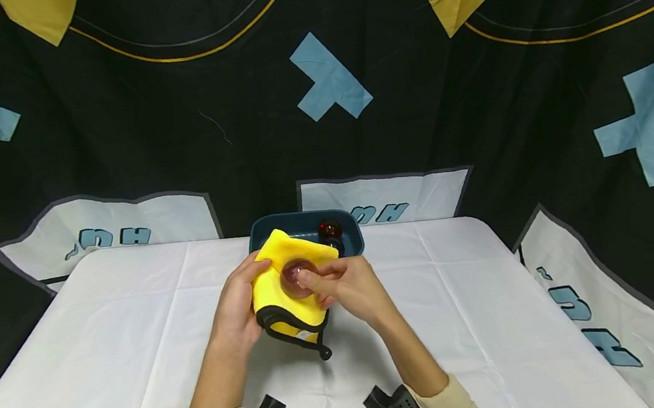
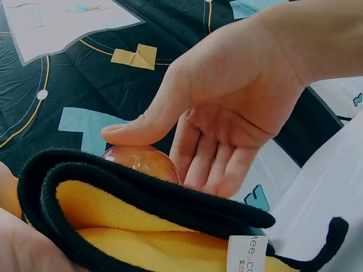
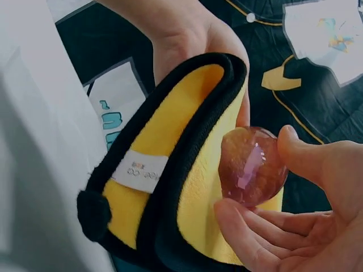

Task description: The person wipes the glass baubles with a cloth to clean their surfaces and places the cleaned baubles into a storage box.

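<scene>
My left hand (image 1: pixel 237 308) holds a folded yellow cloth (image 1: pixel 270 292) with black edging, gripping it along its left side. A small white label (image 3: pixel 140 170) shows inside the fold, and a black loop hangs from the cloth's lower corner. Against the upper face of the cloth sits a translucent reddish-purple ball (image 3: pixel 252 167). My right hand (image 1: pixel 356 288) pinches this ball between thumb and fingers, as the right wrist view shows. In the left wrist view the cloth hides the ball's lower part.
Behind the hands, at the table's far edge, stands a dark blue tray (image 1: pixel 265 223), partly covered by the cloth. A dark red ball (image 1: pixel 330 229) lies at its right side, with another dark round thing just below. White cloth (image 1: pixel 106 337) covers the table; a black patterned curtain (image 1: pixel 173 127) hangs behind.
</scene>
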{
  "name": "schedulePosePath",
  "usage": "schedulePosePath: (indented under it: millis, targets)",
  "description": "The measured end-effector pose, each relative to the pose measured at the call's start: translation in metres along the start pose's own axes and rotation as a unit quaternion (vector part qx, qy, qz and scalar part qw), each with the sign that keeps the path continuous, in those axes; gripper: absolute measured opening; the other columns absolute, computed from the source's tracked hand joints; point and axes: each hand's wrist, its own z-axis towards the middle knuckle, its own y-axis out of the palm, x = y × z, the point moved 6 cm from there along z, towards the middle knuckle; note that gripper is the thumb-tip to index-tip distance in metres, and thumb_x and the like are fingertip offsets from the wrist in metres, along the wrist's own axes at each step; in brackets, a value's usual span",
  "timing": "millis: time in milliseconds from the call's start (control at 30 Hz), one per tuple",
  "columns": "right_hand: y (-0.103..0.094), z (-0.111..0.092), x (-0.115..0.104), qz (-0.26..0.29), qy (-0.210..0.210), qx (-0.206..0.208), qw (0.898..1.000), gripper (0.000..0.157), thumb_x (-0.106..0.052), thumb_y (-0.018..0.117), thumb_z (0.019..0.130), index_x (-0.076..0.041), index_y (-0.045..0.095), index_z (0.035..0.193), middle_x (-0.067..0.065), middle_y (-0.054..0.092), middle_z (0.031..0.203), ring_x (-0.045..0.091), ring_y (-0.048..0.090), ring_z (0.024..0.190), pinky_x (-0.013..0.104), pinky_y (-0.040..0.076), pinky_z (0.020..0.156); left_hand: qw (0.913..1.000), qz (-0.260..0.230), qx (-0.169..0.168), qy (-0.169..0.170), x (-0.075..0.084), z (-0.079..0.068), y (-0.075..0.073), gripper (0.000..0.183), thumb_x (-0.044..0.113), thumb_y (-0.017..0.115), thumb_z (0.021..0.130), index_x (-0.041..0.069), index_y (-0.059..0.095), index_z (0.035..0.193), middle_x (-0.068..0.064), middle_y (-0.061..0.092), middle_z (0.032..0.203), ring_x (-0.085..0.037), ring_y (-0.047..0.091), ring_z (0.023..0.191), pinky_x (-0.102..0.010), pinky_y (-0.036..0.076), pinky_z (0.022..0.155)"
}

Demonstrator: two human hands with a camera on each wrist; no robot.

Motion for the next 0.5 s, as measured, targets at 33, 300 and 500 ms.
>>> schedulePosePath:
  millis: [33, 300, 500]
  targets:
    - [0.000, 0.001, 0.001, -0.004, 0.002, -0.001, 1.000, 0.048, -0.046, 0.079, 0.085, -0.003, 0.075, 0.107, 0.009, 0.077, 0.087, 0.020, 0.071, 0.069, 0.034, 0.062, 0.071, 1.0000, -0.001, -0.001, 0.001, 0.000, 0.000, 0.000, 0.050, 0.017, 0.045, 0.104, 0.013, 0.036, 0.153, -0.006, 0.038, 0.147, -0.021, 0.041, 0.134, -0.029, 0.041, 0.116]
    - [0.001, -0.004, -0.008, -0.039, -0.070, 0.054, 0.995, 0.053, -0.042, 0.080, 0.086, -0.006, 0.067, 0.123, 0.008, 0.072, 0.112, 0.023, 0.068, 0.096, 0.033, 0.062, 0.084, 0.9999, -0.014, -0.001, 0.003, 0.001, -0.001, 0.000, 0.048, 0.020, 0.045, 0.105, 0.014, 0.036, 0.152, -0.005, 0.039, 0.145, -0.021, 0.041, 0.134, -0.030, 0.041, 0.116]
    - [0.003, -0.016, -0.024, -0.032, -0.134, 0.067, 0.988, 0.043, -0.025, 0.080, 0.088, -0.014, 0.070, 0.129, 0.006, 0.069, 0.127, 0.025, 0.068, 0.106, 0.037, 0.061, 0.091, 0.9999, -0.012, -0.006, -0.002, 0.000, 0.000, 0.002, 0.050, 0.020, 0.044, 0.106, 0.014, 0.033, 0.154, -0.007, 0.037, 0.149, -0.021, 0.040, 0.136, -0.031, 0.041, 0.116]
